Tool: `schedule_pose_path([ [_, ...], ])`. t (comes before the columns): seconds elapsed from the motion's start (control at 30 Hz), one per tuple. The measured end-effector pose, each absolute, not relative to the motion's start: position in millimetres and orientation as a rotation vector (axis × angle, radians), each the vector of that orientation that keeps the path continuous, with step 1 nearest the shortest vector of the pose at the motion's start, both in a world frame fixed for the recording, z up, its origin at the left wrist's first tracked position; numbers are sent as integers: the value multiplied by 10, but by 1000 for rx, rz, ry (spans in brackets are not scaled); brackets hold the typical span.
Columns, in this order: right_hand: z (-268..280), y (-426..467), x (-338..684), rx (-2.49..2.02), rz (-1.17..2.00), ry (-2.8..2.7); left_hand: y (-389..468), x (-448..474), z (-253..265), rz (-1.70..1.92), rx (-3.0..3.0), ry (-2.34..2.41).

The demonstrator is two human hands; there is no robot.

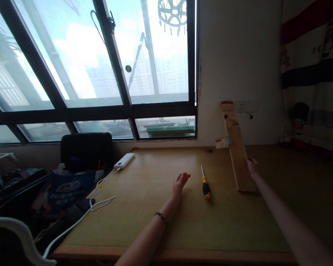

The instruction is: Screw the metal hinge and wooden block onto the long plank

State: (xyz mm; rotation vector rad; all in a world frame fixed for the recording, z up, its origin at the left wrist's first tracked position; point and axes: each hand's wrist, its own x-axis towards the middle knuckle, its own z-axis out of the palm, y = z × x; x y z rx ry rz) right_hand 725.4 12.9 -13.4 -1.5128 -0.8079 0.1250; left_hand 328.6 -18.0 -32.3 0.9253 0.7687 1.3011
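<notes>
A long wooden board [240,159] stands tilted on the table, its upper end leaning away toward the wall. A short wood piece [222,143] juts from its left side, joined by a small metal hinge [229,140]. My right hand [253,167] grips the board's right edge; the fingertips are partly hidden. To the left, my left hand [181,181] is held over the table with its fingers loosely stretched and nothing visible in them. Between my left hand and the board lies a screwdriver [205,187] with a yellow and black handle, its shaft pointing away from me.
The table [144,221] sits against the wall below a window. A white power bank [124,161] with a white cable [69,231] lies at its left edge. Beyond that edge are a black chair [86,147] and a blue bag [68,188]. A curtain [312,74] hangs at right.
</notes>
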Motion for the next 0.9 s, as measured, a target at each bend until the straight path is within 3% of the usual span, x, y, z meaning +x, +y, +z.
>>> schedule_pose_path([
  [0.17, 20, -357, 6129, -1622, -357, -1163, -298, 3246, -433, 1132, 881, 722],
  [0.27, -121, -658, 5199, -1787, -156, -1551, -390, 3389, -482, 986, 902, 683],
  [0.37, -327, -780, 4673, -1997, 30, -1573, -427, 3440, -536, 942, 894, 614],
  [0.9, -588, -550, 5420, -2308, -215, -1364, -356, 3230, -391, 1214, 1021, 936],
])
